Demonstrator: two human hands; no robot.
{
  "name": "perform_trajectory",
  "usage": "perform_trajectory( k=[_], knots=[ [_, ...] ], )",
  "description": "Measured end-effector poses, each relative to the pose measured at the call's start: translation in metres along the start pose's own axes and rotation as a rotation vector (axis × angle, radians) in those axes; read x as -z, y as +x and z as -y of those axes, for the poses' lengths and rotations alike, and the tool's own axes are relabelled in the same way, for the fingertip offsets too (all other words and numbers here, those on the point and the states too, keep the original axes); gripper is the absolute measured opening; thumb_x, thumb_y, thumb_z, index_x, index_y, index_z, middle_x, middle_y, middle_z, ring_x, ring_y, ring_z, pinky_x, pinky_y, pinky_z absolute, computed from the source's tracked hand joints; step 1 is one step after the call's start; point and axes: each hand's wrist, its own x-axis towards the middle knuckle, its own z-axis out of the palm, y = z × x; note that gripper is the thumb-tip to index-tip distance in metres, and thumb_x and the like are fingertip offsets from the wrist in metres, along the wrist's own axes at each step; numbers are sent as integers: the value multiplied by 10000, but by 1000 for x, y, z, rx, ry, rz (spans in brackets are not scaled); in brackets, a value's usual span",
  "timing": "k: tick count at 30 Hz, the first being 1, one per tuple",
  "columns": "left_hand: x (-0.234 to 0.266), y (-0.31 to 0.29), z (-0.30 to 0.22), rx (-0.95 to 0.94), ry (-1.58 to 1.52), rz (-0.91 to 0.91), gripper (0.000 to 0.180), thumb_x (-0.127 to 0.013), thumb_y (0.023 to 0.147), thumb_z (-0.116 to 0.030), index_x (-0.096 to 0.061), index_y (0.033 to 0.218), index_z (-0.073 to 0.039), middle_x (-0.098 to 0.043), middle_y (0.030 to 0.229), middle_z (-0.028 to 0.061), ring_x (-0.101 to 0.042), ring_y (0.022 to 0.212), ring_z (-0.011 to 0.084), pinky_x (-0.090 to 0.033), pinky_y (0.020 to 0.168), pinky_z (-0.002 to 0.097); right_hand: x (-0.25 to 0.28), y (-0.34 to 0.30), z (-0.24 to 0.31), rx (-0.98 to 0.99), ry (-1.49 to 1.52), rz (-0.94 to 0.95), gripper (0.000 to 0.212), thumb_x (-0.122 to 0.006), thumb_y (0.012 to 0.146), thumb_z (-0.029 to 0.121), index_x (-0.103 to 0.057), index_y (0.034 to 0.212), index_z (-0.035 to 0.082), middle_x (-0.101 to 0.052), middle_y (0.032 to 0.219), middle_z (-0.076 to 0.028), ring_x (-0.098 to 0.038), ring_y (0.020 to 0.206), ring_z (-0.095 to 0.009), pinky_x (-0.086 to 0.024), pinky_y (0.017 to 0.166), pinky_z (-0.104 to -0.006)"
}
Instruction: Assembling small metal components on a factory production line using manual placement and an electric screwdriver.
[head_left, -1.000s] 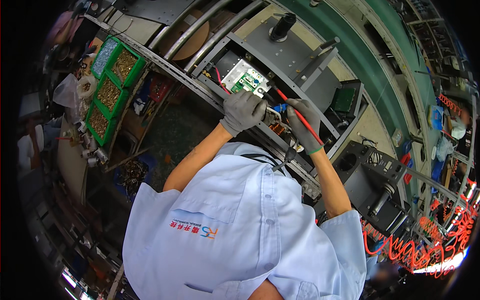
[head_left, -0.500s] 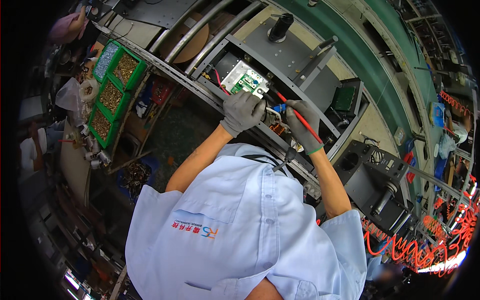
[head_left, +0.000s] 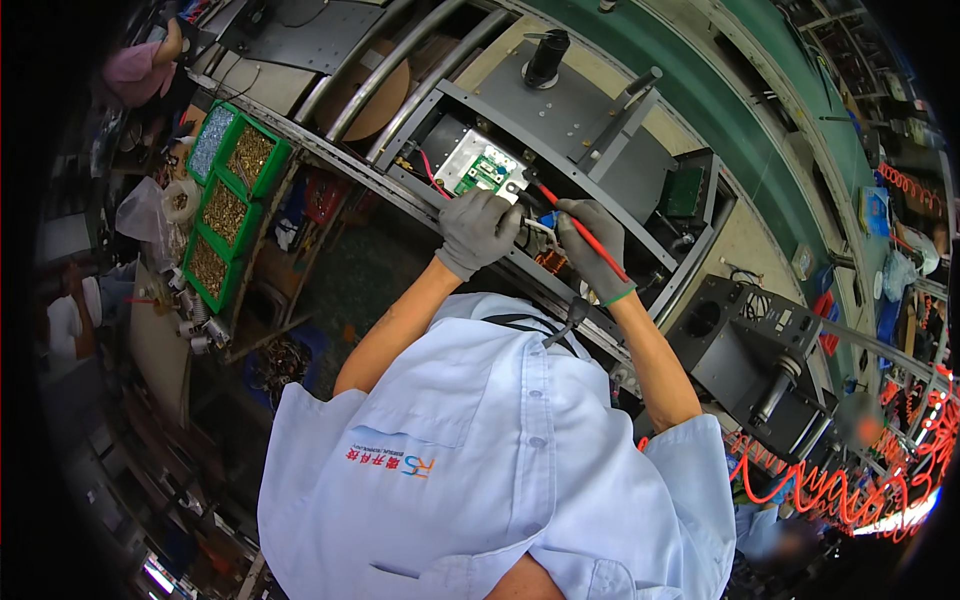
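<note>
My left hand (head_left: 480, 234), in a grey glove, has its fingers curled at the near edge of a metal plate with a green circuit board (head_left: 487, 170). What those fingers pinch, if anything, is hidden. In my gloved right hand (head_left: 594, 252) is a slim red rod-like tool (head_left: 604, 254), held much like a pen. Its dark tip points up and left, next to the plate's right corner. Between my hands are a blue part (head_left: 548, 219), pale wires and a copper-coloured coil (head_left: 550, 262). All of these sit inside an open grey metal housing (head_left: 640, 239).
Green bins (head_left: 240, 208) of small brass and silvery parts stand at the left. A black cylindrical part (head_left: 545, 60) rises from the housing's far side. Another dark machine unit (head_left: 745, 345) is at the right, near coiled orange hoses (head_left: 800, 492). People are at the left edge.
The whole view has shifted slightly. My hands stay at nearly the same place on the housing, and the red tool's tip remains by the plate's corner.
</note>
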Motion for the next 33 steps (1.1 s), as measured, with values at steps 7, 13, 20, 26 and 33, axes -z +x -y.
perform_trajectory(
  k=[7, 13, 20, 26, 33],
  knots=[
    [1, 1, -3, -2, -3, 28, 109, -699, 781, -126, -607, 750, -75, -586, 685, 80, -589, 625, 290, -467, 559, 386, 15, -8, 15, -36, -1, 3, 195, -624, 879, 97, -705, 1031, 6, -674, 927, -152, -677, 798, -280, -532, 724, -330],
    [-7, 4, -3, 13, -18, 51, 117, -703, 782, -136, -612, 738, -77, -592, 697, 92, -591, 637, 303, -466, 575, 409, 126, -22, 98, 128, -54, -73, 201, -627, 868, 58, -695, 1045, -10, -679, 908, -136, -666, 802, -212, -517, 726, -312],
    [2, -7, -1, 7, 53, 101, 134, -660, 827, -128, -579, 738, -69, -561, 697, 126, -569, 634, 334, -439, 564, 450, 292, -24, 73, -7, -53, -679, 250, -570, 930, 40, -640, 1164, -7, -679, 870, -81, -631, 762, -138, -507, 707, -277],
    [-6, 3, -13, 0, 92, 144, 93, -642, 841, -103, -599, 782, -45, -566, 720, 125, -575, 665, 335, -444, 584, 442, 469, -24, -5, 17, -298, -1059, 343, -568, 898, 57, -653, 1227, 13, -695, 938, -120, -646, 776, -125, -537, 742, -282],
    [-9, 2, -16, 32, 121, 157, 128, -636, 874, -124, -590, 802, -28, -564, 732, 166, -568, 675, 377, -439, 606, 458, 634, 14, -120, -191, -39, -1399, 304, -592, 849, 137, -734, 1099, 40, -736, 858, -137, -699, 775, -194, -555, 760, -329]
  ],
)
